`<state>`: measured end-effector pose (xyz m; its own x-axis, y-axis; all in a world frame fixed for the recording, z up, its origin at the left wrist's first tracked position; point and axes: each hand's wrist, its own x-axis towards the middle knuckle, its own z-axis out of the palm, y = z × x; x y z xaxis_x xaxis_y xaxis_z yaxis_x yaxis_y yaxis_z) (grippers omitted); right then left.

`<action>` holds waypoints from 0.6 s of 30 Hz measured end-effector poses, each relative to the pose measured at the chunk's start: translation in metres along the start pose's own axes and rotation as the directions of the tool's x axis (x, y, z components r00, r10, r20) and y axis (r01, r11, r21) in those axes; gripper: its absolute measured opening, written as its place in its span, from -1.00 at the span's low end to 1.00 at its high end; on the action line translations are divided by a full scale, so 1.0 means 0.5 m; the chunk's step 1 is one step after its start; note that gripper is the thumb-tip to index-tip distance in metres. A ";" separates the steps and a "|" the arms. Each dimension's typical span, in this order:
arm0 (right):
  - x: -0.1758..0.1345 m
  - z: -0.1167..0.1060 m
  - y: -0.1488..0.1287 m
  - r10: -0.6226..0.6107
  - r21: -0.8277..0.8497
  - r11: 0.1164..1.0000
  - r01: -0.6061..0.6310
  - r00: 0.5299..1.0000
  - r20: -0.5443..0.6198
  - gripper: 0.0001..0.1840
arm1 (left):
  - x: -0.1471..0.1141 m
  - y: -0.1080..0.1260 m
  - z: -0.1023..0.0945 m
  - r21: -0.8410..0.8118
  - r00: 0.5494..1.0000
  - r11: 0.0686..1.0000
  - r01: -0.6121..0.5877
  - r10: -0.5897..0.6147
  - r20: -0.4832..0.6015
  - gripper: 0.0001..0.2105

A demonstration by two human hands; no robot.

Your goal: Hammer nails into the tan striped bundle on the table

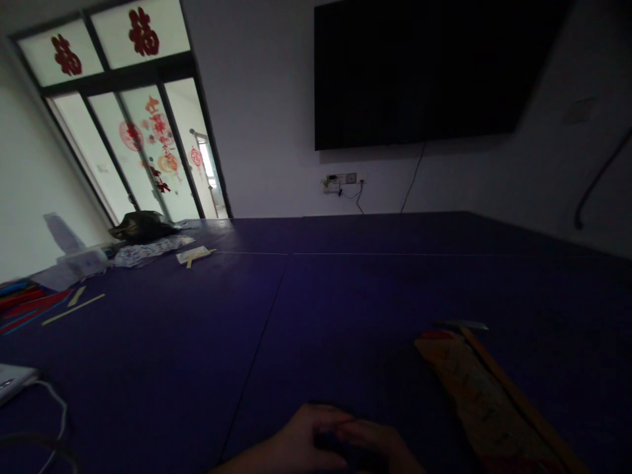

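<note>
At the bottom centre of the head view, my left hand (309, 440) and my right hand (382, 442) are close together, low over the purple tabletop (326, 349). Their fingers curl inward and meet at the tips. A dark patch lies between them; whether it is a small dark object or shadow is too dim to make out. To the right lies a long brownish packet (486, 395) with red ends. Along its right side runs a hammer-like tool (513, 388), with a wooden handle and a narrow metal head at the far end.
At left are a white device (14, 382) with a pale cable (63, 408), red and blue strips (29, 306), yellowish strips (74, 309) and a clear plastic box (81, 263). Farther back lie crumpled white sheets (148, 250), a dark bag (141, 225) and a small white pad (193, 254).
</note>
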<state>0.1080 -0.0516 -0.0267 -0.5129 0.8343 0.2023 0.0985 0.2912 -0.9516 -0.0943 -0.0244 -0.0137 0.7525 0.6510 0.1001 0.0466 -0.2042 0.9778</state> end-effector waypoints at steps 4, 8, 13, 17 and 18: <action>0.006 0.003 -0.016 0.000 0.012 1.000 0.000 1.000 0.009 -0.54 | 0.001 0.009 0.000 0.025 1.000 1.000 0.015 -0.015 0.021 -0.55; 0.006 0.006 -0.014 0.026 -0.008 1.000 -0.026 1.000 0.015 -0.56 | 0.003 0.007 -0.002 0.089 1.000 0.996 0.021 -0.023 0.018 -0.59; 0.001 0.004 0.011 0.005 -0.022 1.000 -0.005 1.000 -0.018 -0.55 | 0.002 0.004 -0.002 0.094 0.999 0.995 0.032 -0.034 0.021 -0.60; 0.006 0.004 -0.002 -0.001 -0.063 0.998 0.000 1.000 -0.018 -0.56 | 0.002 0.009 -0.001 0.100 0.999 0.995 0.032 -0.033 0.012 -0.57; 0.007 0.004 -0.007 -0.004 -0.077 0.997 0.003 1.000 -0.018 -0.57 | 0.002 0.012 -0.001 0.110 0.999 0.993 0.029 -0.030 0.011 -0.58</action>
<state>0.1040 -0.0505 -0.0230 -0.4982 0.8412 0.2100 0.1622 0.3283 -0.9305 -0.0936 -0.0244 -0.0078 0.7576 0.6491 0.0686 0.1404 -0.2647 0.9541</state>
